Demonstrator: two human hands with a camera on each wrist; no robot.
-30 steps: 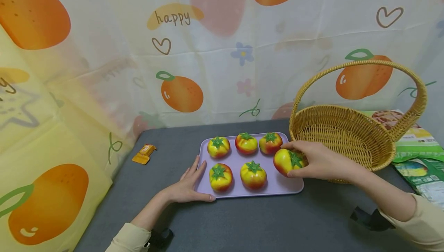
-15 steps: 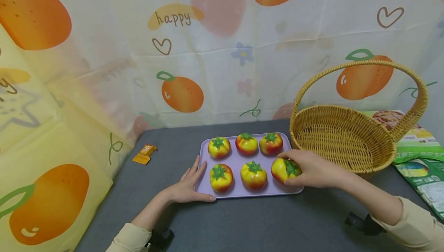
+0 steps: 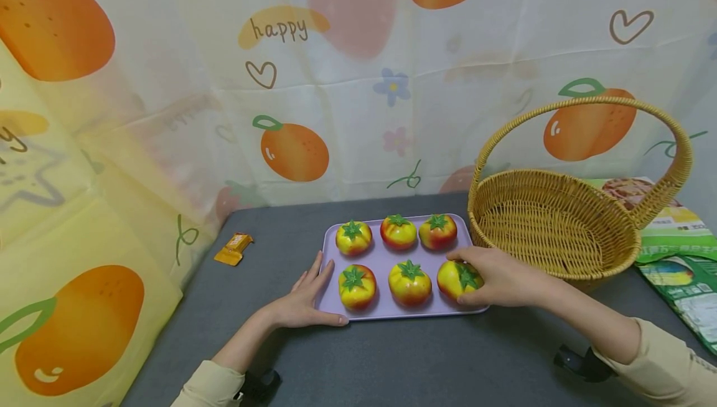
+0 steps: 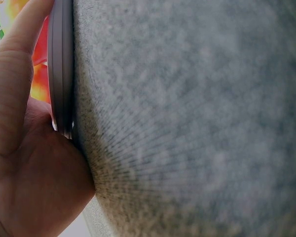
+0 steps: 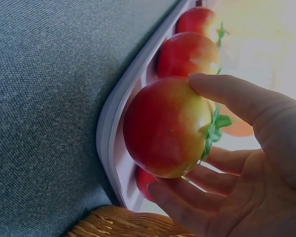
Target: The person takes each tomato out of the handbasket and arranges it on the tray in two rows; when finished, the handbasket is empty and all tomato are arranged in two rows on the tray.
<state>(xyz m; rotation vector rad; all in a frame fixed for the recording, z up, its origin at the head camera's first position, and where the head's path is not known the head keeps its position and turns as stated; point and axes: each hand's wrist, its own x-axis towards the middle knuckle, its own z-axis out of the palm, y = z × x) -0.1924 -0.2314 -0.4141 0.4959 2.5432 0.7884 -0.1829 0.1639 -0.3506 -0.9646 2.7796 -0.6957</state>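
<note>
A lilac tray [image 3: 379,259] lies on the grey table and bears two rows of red-and-yellow tomatoes with green leafy tops. My right hand [image 3: 506,276] holds the front-right tomato [image 3: 455,279] at the tray's right end; in the right wrist view its thumb touches one side of that tomato [image 5: 163,128] and the other fingers reach round the opposite side. At the tray's front-left corner, my left hand [image 3: 299,305] rests with fingers spread, the thumb along the front edge. In the left wrist view the tray's rim [image 4: 61,64] sits against the left hand [image 4: 34,173].
A wicker basket [image 3: 551,257] with a tall handle stands just right of the tray; no fruit shows inside. Green printed packets [image 3: 680,270] lie to the right of it. An orange wrapped snack [image 3: 233,249] lies on the left. A fruit-printed cloth [image 3: 347,114] hangs behind the table.
My right hand has moved left and down with the tomato, from over the tray's right side to the front-right spot in the row. The left hand has stayed in place.
</note>
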